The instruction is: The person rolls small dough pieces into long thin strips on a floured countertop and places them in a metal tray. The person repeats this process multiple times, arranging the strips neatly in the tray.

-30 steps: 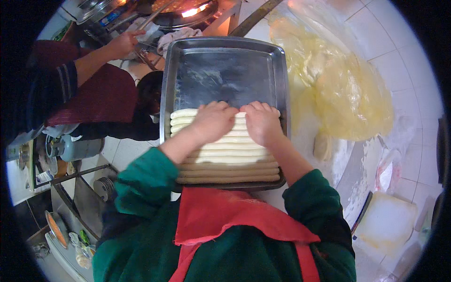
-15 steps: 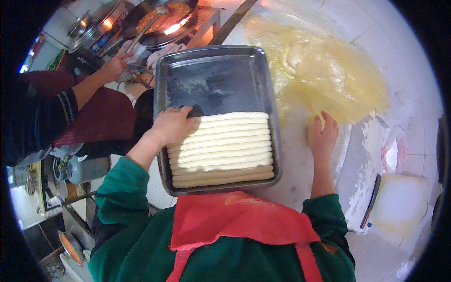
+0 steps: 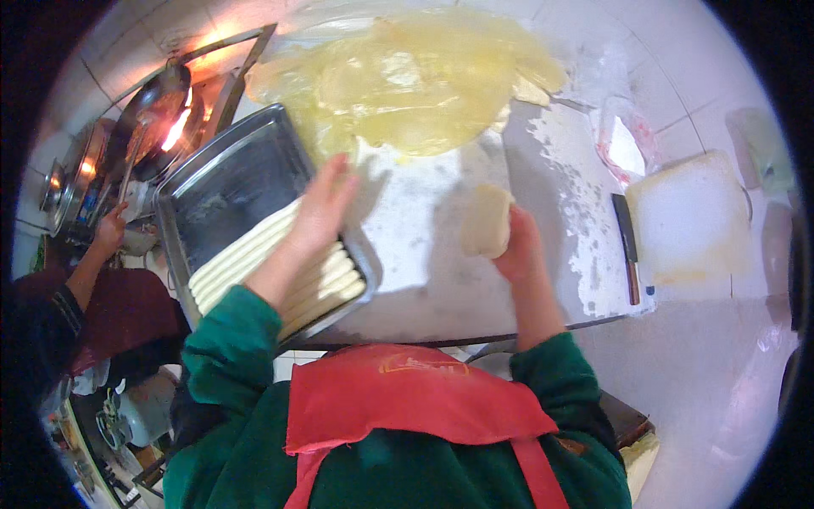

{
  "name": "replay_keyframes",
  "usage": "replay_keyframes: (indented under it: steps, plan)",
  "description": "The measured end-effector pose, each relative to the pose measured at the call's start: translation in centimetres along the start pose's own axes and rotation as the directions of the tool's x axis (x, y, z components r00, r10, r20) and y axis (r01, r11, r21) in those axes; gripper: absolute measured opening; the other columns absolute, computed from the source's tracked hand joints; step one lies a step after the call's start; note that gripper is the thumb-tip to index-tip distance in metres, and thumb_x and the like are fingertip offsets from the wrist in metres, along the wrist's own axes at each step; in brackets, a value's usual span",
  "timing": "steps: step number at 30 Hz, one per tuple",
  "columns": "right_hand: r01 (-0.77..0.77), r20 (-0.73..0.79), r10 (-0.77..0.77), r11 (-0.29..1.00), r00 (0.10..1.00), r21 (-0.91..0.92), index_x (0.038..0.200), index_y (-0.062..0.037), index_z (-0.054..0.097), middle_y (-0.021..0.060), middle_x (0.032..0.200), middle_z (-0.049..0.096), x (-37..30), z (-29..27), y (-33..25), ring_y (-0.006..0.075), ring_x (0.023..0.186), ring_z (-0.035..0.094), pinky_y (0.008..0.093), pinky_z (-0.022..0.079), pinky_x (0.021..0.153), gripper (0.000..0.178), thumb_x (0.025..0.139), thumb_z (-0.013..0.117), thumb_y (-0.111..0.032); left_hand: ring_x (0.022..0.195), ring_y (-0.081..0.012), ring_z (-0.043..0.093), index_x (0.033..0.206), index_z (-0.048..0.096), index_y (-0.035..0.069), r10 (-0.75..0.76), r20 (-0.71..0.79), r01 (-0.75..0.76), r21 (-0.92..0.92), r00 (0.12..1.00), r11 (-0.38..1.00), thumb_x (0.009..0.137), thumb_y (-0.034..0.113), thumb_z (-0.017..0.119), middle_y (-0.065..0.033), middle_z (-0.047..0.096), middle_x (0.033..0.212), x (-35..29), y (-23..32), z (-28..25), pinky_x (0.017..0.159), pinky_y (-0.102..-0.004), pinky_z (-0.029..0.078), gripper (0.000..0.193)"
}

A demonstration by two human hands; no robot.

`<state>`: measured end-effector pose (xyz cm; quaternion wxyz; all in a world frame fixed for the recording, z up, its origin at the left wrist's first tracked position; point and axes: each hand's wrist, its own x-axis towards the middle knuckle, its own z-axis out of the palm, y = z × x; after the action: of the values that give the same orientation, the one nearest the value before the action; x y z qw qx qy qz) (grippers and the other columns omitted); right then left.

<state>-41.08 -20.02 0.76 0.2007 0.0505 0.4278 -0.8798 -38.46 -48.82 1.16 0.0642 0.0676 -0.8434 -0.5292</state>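
Note:
My right hand point(image 3: 521, 246) grips a flat, pale piece of dough point(image 3: 486, 222) above the worktop, fingers behind its right edge. Over the right side of a dark metal tray point(image 3: 229, 191) is my left hand point(image 3: 325, 208), slightly blurred, its fingers stretched out and holding nothing. Long dough strips point(image 3: 242, 254) lie side by side in the near half of the tray; my left forearm hides part of them. Beyond my hands, a yellowish plastic sheet point(image 3: 424, 76) covers pale lumps on the floury worktop point(image 3: 407, 229).
A knife point(image 3: 626, 237) lies beside a white cutting board point(image 3: 691, 220) at the right. Behind them sits an opened bag of white powder point(image 3: 626, 148). At the left, another person's hand point(image 3: 110, 229) holds a utensil in a wok point(image 3: 153, 114) near open flame.
My right hand has taken a piece of dough from by the plastic sheet. The view has turned rightward, so the tray appears further left and tilted. My left hand has shifted to the tray's right side.

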Motion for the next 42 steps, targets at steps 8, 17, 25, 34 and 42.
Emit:
replay_keyframes:
  steps: [8,17,25,34,42]
  plan:
    - [0.056,-0.205,-0.355,0.602,0.912,-0.796,0.109,-0.0038,0.06,0.0097,0.104,0.061,-0.4,-2.3,4.4,0.0208,0.091,0.058,0.0334,0.045,0.085,0.044,0.096,0.044,-0.042,0.098,-0.0239,0.055,0.12,0.049,0.002,-0.219,0.081,0.225,-0.573,0.972,0.788,0.099,0.045,0.039,-0.0122,0.058,0.104,-4.6,2.5,19.9,0.088,-0.0357,0.045,0.049]
    - [0.036,-0.025,-0.555,0.1,0.832,-0.994,0.108,-0.006,0.06,0.0119,0.104,0.062,-8.9,-8.3,-8.2,0.0272,0.096,0.06,0.0419,0.047,0.083,0.032,0.089,0.055,-0.031,0.09,-0.0257,0.058,0.113,0.051,0.003,-0.374,0.134,0.263,-0.911,0.918,0.319,0.1,0.041,0.037,-0.0147,0.059,0.101,4.6,6.2,17.5,0.079,-0.0405,0.048,0.043]
    - [-0.131,0.047,-0.266,-0.612,0.963,-0.78,0.129,-0.0126,0.051,0.0216,0.137,0.043,-2.9,-17.6,-4.9,0.0387,0.129,0.038,0.0595,0.022,0.106,0.057,0.083,0.054,-0.047,0.131,-0.0346,0.036,0.132,0.047,0.01,0.342,0.315,-0.464,0.646,0.885,0.606,0.086,0.031,0.059,-0.0186,0.038,0.14,-7.0,-2.8,16.1,0.107,-0.0515,0.026,0.052]
    - [0.073,0.316,-0.367,-0.545,0.875,-0.835,0.132,0.0015,0.042,0.029,0.132,0.043,-9.3,-14.4,-1.7,0.0442,0.126,0.038,0.0555,0.028,0.105,0.077,0.077,0.065,-0.047,0.136,-0.0337,0.029,0.132,0.047,0.012,0.14,0.412,-0.397,0.645,0.9,0.653,0.081,0.029,0.064,-0.0147,0.035,0.145,-7.6,-1.3,15.9,0.11,-0.0527,0.021,0.056]
    - [-0.212,0.357,-0.627,-0.65,0.692,-0.729,0.126,-0.0029,0.049,0.0264,0.116,0.055,4.0,-18.6,-5.9,0.0422,0.107,0.053,0.0539,0.04,0.09,0.064,0.078,0.068,-0.042,0.131,-0.0353,0.036,0.129,0.049,0.011,0.261,0.317,-0.402,0.556,0.912,0.727,0.081,0.026,0.066,-0.0158,0.041,0.139,-8.3,-2.5,16.0,0.108,-0.0512,0.026,0.054]
